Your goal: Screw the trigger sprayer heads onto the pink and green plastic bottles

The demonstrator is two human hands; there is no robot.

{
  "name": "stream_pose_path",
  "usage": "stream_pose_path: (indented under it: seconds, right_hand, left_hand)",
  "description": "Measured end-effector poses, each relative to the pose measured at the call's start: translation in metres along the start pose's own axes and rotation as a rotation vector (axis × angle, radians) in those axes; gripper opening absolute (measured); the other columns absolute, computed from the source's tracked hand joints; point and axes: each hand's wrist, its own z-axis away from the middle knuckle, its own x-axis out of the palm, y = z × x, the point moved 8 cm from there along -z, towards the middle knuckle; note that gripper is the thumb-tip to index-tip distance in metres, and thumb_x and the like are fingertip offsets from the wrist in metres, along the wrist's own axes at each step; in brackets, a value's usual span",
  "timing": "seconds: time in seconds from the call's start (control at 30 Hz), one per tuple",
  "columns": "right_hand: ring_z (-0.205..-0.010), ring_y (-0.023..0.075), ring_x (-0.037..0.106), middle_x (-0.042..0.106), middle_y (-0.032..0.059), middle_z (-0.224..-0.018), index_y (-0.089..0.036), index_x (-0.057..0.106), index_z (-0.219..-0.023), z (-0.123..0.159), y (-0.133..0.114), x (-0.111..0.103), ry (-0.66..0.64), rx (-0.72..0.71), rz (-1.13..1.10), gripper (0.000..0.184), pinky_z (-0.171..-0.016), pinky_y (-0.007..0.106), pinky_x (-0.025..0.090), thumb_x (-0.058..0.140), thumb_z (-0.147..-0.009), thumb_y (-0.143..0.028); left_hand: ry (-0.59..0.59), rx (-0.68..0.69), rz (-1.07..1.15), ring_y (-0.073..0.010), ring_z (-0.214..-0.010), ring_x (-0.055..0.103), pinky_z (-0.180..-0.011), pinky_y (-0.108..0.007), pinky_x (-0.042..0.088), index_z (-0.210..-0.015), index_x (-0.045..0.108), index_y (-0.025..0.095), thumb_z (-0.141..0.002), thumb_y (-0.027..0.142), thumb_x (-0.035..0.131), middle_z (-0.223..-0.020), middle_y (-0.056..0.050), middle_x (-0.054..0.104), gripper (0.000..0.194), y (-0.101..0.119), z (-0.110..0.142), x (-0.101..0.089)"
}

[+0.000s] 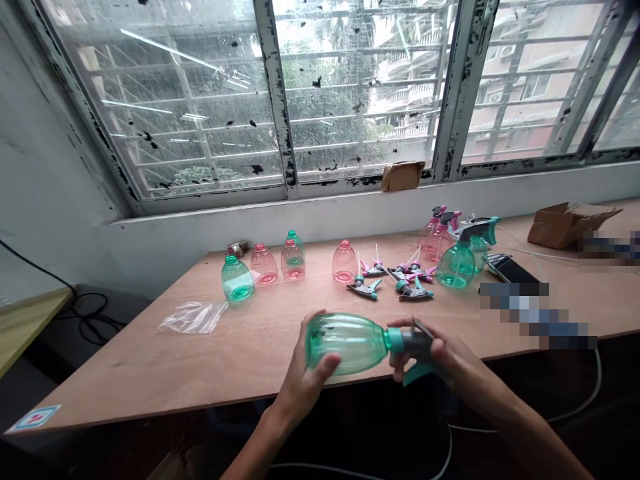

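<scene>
A green spray bottle (353, 337) lies sideways in the air over the table's front edge. My left hand (310, 373) is wrapped round its base, thumb across the near side. At the neck, my right hand (445, 353) grips the grey and teal spray head (417, 343), which sits on the bottle's mouth. Beyond my hands, loose spray heads (410, 290) with pink or teal parts lie in a cluster. Bottles without heads stand to the left: a green bottle (237, 279), a pink bottle (263, 265) and others. Spray bottles with heads, such as a green one (456, 263), stand at the right.
A clear plastic bag (194, 317) lies on the wooden table (150, 363). To the right are a phone (515, 270) and an open cardboard box (565, 225). Another piece of cardboard (403, 177) leans on the window sill. White cables (450, 447) hang below the table edge.
</scene>
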Motion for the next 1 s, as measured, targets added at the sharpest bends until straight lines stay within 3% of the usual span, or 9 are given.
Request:
stream_pose_path:
  seconds: [0.07, 0.13, 0.23, 0.33, 0.5, 0.63, 0.77, 0.87, 1.0]
  right_hand:
    - [-0.087, 0.0339, 0.07, 0.073, 0.0151, -0.099, -0.022, 0.066, -0.113, -0.001, -0.003, -0.007, 0.047, -0.085, -0.111, 0.08, -0.085, 0.048, 0.053, 0.043, -0.074, -0.089]
    - [-0.1, 0.0368, 0.066, 0.07, 0.0159, -0.106, -0.025, 0.068, -0.108, -0.003, -0.002, -0.018, 0.179, -0.191, -0.174, 0.081, -0.089, 0.05, 0.052, 0.042, -0.07, -0.092]
    - [-0.112, 0.035, 0.061, 0.068, 0.0117, -0.113, -0.031, 0.062, -0.118, -0.008, 0.001, -0.022, 0.273, -0.309, -0.156, 0.057, -0.097, 0.051, 0.049, 0.068, -0.076, -0.069]
    - [-0.12, 0.0297, 0.058, 0.064, 0.006, -0.122, -0.036, 0.056, -0.122, -0.013, 0.007, -0.015, 0.268, -0.342, -0.136, 0.048, -0.106, 0.049, 0.044, 0.079, -0.08, -0.039]
    - [-0.127, 0.0294, 0.054, 0.057, 0.004, -0.137, -0.036, 0.051, -0.123, -0.019, 0.035, -0.011, 0.33, -0.287, -0.147, 0.057, -0.109, 0.051, 0.043, 0.083, -0.076, -0.035]
    - [-0.131, 0.0318, 0.051, 0.056, 0.0068, -0.14, -0.034, 0.043, -0.138, -0.02, 0.047, -0.009, 0.359, -0.284, -0.003, 0.073, -0.109, 0.054, 0.042, 0.081, -0.077, -0.039]
    - [-0.126, 0.0325, 0.056, 0.058, 0.0078, -0.14, -0.029, 0.055, -0.133, -0.018, 0.026, -0.01, 0.287, -0.319, 0.331, 0.056, -0.104, 0.049, 0.048, 0.075, -0.082, -0.039]
    - [-0.108, 0.032, 0.066, 0.063, 0.0105, -0.132, -0.024, 0.059, -0.129, -0.014, 0.012, -0.041, 0.38, -0.272, 0.535, 0.053, -0.091, 0.046, 0.057, 0.073, -0.082, -0.046]
    - [-0.097, 0.0343, 0.07, 0.064, 0.0157, -0.126, -0.02, 0.056, -0.129, 0.004, 0.005, -0.123, 0.704, -0.146, 0.748, 0.064, -0.081, 0.047, 0.059, 0.069, -0.079, -0.059]
  left_hand:
    - [-0.025, -0.078, 0.015, -0.0318, -0.122, 0.053, -0.105, -0.043, 0.041, -0.133, 0.046, 0.022, -0.088, 0.058, 0.058, -0.131, -0.011, 0.056, 0.059, -0.009, -0.003, 0.0]
    - [-0.09, -0.137, 0.013, -0.0306, -0.12, 0.056, -0.103, -0.042, 0.043, -0.13, 0.047, 0.023, -0.084, 0.052, 0.068, -0.132, -0.011, 0.056, 0.058, -0.013, -0.005, 0.006]
    - [-0.147, -0.185, -0.084, -0.0308, -0.118, 0.058, -0.099, -0.042, 0.046, -0.129, 0.047, 0.024, -0.074, 0.041, 0.081, -0.131, -0.011, 0.057, 0.067, -0.013, -0.006, 0.013]
    - [-0.126, -0.14, -0.24, -0.0324, -0.121, 0.056, -0.106, -0.045, 0.041, -0.131, 0.049, 0.023, -0.077, 0.041, 0.078, -0.129, -0.012, 0.06, 0.063, -0.006, -0.006, 0.015]
    - [-0.163, -0.053, -0.393, -0.032, -0.13, 0.049, -0.11, -0.046, 0.037, -0.141, 0.042, 0.022, -0.089, 0.044, 0.065, -0.138, -0.013, 0.055, 0.061, 0.005, -0.006, 0.022]
    - [-0.274, 0.007, -0.574, -0.0312, -0.13, 0.049, -0.111, -0.049, 0.038, -0.144, 0.041, 0.026, -0.091, 0.05, 0.059, -0.141, -0.011, 0.055, 0.061, 0.004, -0.004, 0.033]
    - [-0.343, 0.097, -0.766, -0.0299, -0.139, 0.041, -0.116, -0.051, 0.033, -0.147, 0.038, 0.026, -0.093, 0.053, 0.053, -0.15, -0.011, 0.047, 0.062, -0.002, -0.002, 0.041]
    - [-0.38, 0.129, -0.888, -0.0321, -0.142, 0.037, -0.117, -0.054, 0.032, -0.143, 0.042, 0.022, -0.092, 0.056, 0.053, -0.153, -0.014, 0.043, 0.063, -0.01, 0.0, 0.045]
    - [-0.358, 0.085, -0.93, -0.0345, -0.14, 0.04, -0.115, -0.057, 0.034, -0.135, 0.05, 0.019, -0.09, 0.053, 0.058, -0.15, -0.017, 0.045, 0.057, -0.015, 0.0, 0.043]
